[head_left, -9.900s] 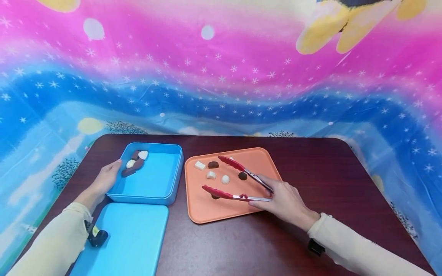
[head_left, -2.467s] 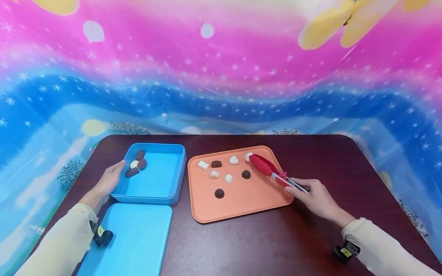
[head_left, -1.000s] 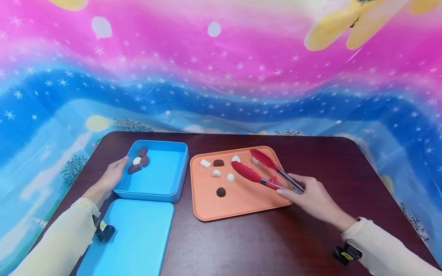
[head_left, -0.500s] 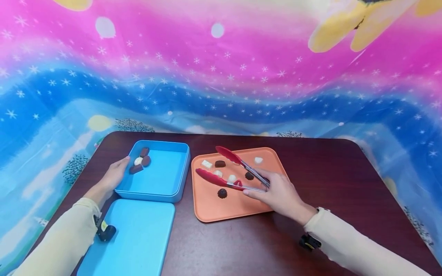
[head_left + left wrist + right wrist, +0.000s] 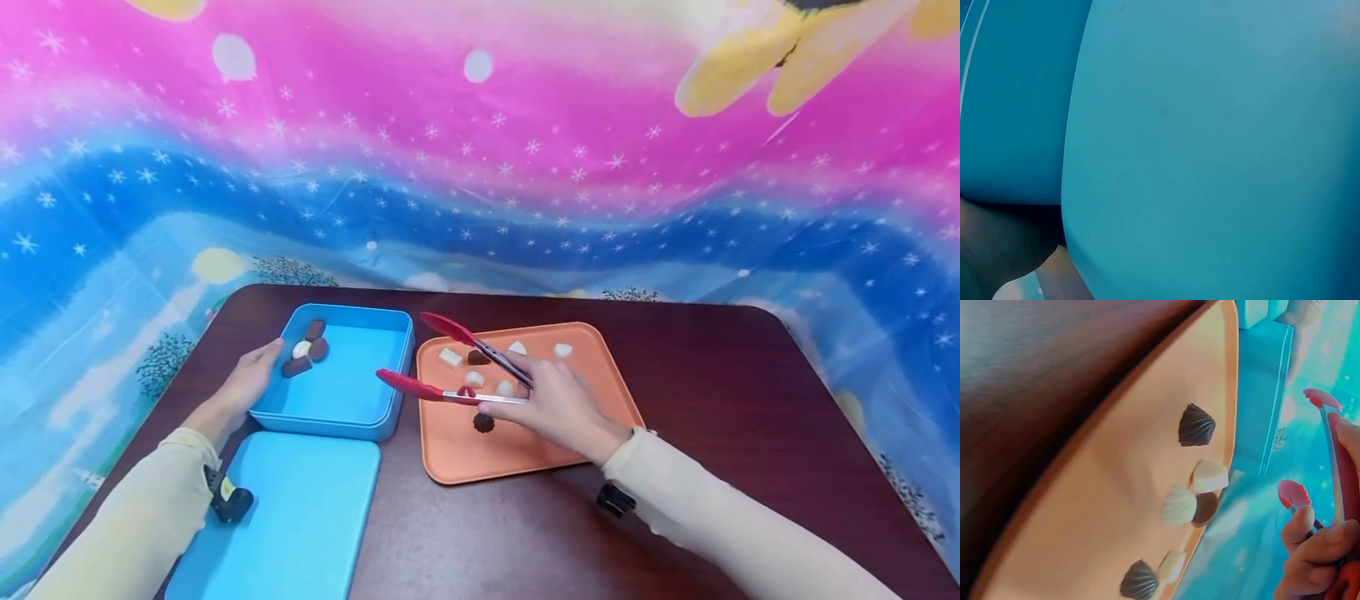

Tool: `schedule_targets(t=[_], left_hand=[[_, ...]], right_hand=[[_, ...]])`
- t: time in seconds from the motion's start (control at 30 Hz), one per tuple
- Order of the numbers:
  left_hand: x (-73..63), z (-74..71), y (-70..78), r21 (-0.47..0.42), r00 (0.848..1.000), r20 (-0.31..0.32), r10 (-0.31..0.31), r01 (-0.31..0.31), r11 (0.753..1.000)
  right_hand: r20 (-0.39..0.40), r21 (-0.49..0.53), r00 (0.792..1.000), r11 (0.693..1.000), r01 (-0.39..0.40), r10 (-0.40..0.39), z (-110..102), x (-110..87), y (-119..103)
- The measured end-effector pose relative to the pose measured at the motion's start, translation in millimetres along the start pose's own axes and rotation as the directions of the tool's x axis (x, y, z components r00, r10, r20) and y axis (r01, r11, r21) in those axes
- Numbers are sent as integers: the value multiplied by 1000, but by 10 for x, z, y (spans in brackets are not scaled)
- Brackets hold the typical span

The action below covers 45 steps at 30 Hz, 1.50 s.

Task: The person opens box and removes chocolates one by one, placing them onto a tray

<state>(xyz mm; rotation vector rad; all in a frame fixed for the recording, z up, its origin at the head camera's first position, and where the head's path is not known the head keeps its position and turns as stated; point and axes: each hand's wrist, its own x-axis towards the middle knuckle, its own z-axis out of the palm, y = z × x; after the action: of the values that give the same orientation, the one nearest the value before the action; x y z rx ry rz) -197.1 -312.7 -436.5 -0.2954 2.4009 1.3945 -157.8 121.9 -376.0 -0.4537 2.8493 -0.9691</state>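
Note:
My left hand [image 5: 243, 379] holds the left wall of an open light blue box [image 5: 356, 362]; the left wrist view shows fingers [image 5: 1004, 247] under its edge. A white chocolate [image 5: 302, 350] and several brown chocolates [image 5: 297, 367] lie clustered inside at the left. In my right hand [image 5: 562, 408] are red-tipped metal tongs [image 5: 408, 384], held above the tray's left side. Their spread tips reach over the box's right rim, with nothing visible between them. Beneath, an orange tray [image 5: 600, 400] carries several white chocolates [image 5: 563, 350] and dark chocolates [image 5: 483, 422], some partly hidden by hand and tongs.
The blue lid [image 5: 300, 500] lies flat in front of the box, against its near side. All stand on a dark brown table [image 5: 697, 375], with a narrow strip of it between box and tray. A printed cloth [image 5: 525, 183] hangs behind.
Over the last second the right hand swings the spread tongs left, from the tray's right side toward the box. A white chocolate, in the box 9.9 s ago, is now on the tray.

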Motion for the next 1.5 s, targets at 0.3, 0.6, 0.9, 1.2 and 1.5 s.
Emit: schedule_targets(t=[0.3, 0.6, 0.9, 1.2, 1.5], left_hand=[[-1, -20, 39, -45, 999, 32, -13, 14, 999], [-1, -25, 15, -35, 999, 27, -19, 20, 999], [-10, -63, -20, -11, 999, 7, -50, 50, 999], [-11, -37, -28, -22, 999, 1, -46, 46, 999], [18, 26, 9, -9, 1000, -20, -14, 13, 1000]], right_hand=[[-45, -116, 994, 989, 91, -97, 163, 204, -203], [-7, -282, 982, 942, 179, -189, 397, 320, -372], [20, -511, 917, 785, 351, -398, 563, 460, -583], [78, -612, 904, 696, 376, -420, 656, 622, -764], [159, -705, 897, 589, 395, -412, 711, 732, -941]])
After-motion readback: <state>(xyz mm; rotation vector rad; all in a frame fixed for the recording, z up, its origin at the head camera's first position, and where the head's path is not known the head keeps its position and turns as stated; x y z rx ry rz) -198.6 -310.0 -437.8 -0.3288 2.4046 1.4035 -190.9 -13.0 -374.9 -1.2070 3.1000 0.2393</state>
